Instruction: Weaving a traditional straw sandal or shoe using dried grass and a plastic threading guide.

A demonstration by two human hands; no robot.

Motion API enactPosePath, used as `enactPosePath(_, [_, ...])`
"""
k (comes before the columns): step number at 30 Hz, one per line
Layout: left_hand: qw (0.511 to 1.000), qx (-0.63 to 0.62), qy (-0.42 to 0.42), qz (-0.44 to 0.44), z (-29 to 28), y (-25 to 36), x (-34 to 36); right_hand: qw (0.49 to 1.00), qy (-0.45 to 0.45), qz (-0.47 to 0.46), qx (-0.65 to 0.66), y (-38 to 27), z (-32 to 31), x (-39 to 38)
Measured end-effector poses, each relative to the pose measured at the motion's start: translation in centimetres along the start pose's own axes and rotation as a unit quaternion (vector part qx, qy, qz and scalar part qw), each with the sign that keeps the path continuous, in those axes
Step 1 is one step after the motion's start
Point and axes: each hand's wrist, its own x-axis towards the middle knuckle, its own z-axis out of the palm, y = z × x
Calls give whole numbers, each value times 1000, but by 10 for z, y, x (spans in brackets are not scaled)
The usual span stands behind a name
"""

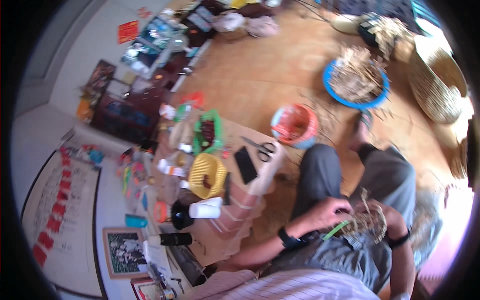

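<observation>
A small braided straw piece sits above my lap, with loose strand ends sticking up from it and a curved edge on its right side. My right hand is closed around its right side. At its left edge my left hand has the fingers pinched together; what lies between the fingertips is too blurred to make out. A bright green strip slants out below the left hand, against the straw piece. Both wrists wear dark bands.
On the table to the left are scissors, a black phone-like slab, a yellow basket and a green basket. Beyond my knees stand an orange-lined bucket, a blue basin of dry straw and a tall woven basket.
</observation>
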Motion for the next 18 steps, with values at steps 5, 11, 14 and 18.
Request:
enactPosePath(5, [1000, 22, 0, -1, 6, 12, 0, 964, 202, 66, -161, 28, -45, -2])
enactPosePath(11, [999, 33, 36, -18, 1, 13, -3, 727, 395, -213, -519, -33, 46, -30])
enactPosePath(14, [998, 54, 43, -12, 1, 4, 1, 713, 167, -254, -631, -43, 97, -13])
enactPosePath(18, [997, 41, 58, -6, 4, -1, 3, 672, 146, -263, -677, -15, 102, 10])
